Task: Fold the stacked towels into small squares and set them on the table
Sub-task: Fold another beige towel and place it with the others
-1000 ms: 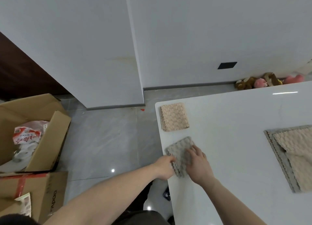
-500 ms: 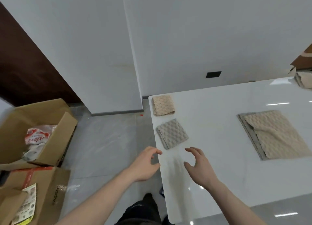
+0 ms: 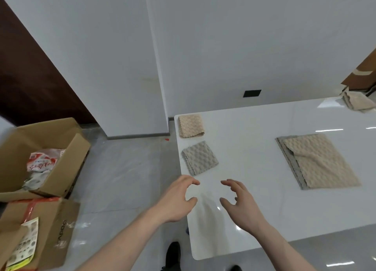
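Two folded squares lie near the left edge of the white table (image 3: pixel 254 220): a beige folded towel (image 3: pixel 191 126) at the far corner and a grey folded towel (image 3: pixel 200 158) just nearer. A stack of unfolded towels (image 3: pixel 317 161), beige on top of grey, lies flat to the right. My left hand (image 3: pixel 177 199) hovers at the table's left edge, just below the grey square, fingers curled apart and holding nothing. My right hand (image 3: pixel 240 204) hovers over the table beside it, also with spread fingers and nothing in it.
More towels (image 3: pixel 358 101) lie at the table's far right corner by a brown box. Open cardboard boxes (image 3: pixel 38 165) with packaging stand on the floor to the left, another box (image 3: pixel 40 234) nearer. A white wall corner (image 3: pixel 158 87) rises behind the table. My shoes (image 3: pixel 173 256) show below.
Both hands have let go of the grey folded towel and drawn back toward me, opening. The camera view has tilted up and right, revealing more of the table.
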The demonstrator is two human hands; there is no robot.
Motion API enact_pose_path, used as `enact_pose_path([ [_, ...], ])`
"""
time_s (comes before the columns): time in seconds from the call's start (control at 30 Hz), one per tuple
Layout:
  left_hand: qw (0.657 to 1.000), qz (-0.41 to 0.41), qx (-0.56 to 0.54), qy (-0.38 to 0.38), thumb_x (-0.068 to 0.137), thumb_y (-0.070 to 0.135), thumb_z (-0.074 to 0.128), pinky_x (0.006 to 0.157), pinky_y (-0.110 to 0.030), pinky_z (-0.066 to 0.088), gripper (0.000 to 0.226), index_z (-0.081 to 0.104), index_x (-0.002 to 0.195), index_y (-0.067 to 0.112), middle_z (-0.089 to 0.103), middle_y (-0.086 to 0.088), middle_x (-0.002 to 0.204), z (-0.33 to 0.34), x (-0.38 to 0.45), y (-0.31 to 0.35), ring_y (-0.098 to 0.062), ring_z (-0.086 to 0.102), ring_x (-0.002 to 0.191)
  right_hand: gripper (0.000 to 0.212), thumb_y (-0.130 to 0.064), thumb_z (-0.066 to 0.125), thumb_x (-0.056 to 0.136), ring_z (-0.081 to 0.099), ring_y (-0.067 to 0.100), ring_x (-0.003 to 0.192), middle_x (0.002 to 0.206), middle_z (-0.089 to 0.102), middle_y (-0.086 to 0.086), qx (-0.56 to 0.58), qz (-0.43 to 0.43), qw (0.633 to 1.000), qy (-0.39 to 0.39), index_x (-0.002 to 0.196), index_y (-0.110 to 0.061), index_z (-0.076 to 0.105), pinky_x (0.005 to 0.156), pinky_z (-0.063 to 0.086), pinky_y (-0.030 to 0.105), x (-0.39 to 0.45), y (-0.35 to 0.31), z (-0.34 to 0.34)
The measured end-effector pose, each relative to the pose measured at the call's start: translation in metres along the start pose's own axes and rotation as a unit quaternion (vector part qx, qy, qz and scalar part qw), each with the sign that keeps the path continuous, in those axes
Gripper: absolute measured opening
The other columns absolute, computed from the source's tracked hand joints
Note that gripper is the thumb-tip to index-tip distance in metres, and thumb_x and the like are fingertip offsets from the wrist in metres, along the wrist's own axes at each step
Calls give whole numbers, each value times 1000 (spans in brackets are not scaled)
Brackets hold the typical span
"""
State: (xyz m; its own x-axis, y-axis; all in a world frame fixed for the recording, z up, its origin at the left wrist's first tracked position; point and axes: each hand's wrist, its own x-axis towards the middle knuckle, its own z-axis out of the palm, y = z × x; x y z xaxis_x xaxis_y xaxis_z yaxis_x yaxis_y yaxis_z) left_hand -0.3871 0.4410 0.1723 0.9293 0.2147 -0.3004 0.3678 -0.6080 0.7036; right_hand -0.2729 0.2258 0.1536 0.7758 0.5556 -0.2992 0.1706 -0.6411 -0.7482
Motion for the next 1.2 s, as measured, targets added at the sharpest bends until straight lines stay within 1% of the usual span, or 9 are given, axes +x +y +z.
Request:
enact_pose_path([
  [0.1,1000,-7,6,12,94,26,59,107,-24,39,44,52,137,33,43,21,141,19,3,20,-2,44,129,49,-29,65,91,47,-3,126,141,40,-29,6,-8,1000,-9,135,-43,52,107,42,24,-2,15,-22],
  [0.23,998,-36,-2,49,95,26,60,106,-23,39,43,53,137,33,42,22,141,56,10,55,-2,44,130,47,-29,66,91,47,-5,126,140,40,-31,7,-41,998,-37,134,-45,53,106,43,25,-5,49,-62],
  [0.4,993,-79,-20,90,95,31,59,110,-27,39,43,51,136,41,37,29,143,115,5,107,-1,44,130,45,-27,66,91,48,-6,124,139,43,-29,-6,-59,995,-77,132,-43,55,107,42,24,-12,100,-121],
  [0.5,992,-76,-24,94,96,32,59,110,-22,36,44,50,138,41,34,31,143,141,-3,133,2,41,131,45,-27,66,91,49,-1,124,139,44,-25,-12,-54,995,-88,132,-41,56,106,42,24,-17,118,-148],
  [0.6,991,-74,-25,112,97,33,58,107,-17,31,43,49,138,42,32,33,143,152,-9,149,5,38,132,43,-26,66,92,48,1,126,138,43,-27,-9,-68,993,-97,131,-43,55,104,41,22,-18,122,-167],
  [0.67,990,-80,-24,117,97,33,58,106,-16,31,43,48,138,42,31,33,143,155,-12,153,6,38,131,43,-26,65,92,48,1,127,137,43,-28,-8,-70,993,-97,130,-44,55,103,40,20,-18,125,-176],
  [0.83,990,-76,-24,117,96,34,57,105,-17,33,43,49,137,43,33,34,142,162,1,159,4,41,132,41,-27,65,92,47,-4,127,137,42,-34,-9,-74,994,-74,127,-47,55,102,40,20,-26,137,-200],
  [1.03,997,-48,-20,63,96,35,57,111,-23,35,44,49,138,41,34,26,147,195,40,195,-2,41,134,41,-27,67,92,48,-3,126,137,45,-34,-13,-37,999,-33,126,-47,57,105,43,26,-41,180,-246],
  [1.2,998,-41,-12,53,97,33,56,104,-18,34,44,50,140,38,34,26,148,217,68,230,-1,42,132,40,-27,68,91,49,-2,125,133,51,-29,-7,-29,999,-26,123,-49,57,104,45,28,-31,212,-274],
])
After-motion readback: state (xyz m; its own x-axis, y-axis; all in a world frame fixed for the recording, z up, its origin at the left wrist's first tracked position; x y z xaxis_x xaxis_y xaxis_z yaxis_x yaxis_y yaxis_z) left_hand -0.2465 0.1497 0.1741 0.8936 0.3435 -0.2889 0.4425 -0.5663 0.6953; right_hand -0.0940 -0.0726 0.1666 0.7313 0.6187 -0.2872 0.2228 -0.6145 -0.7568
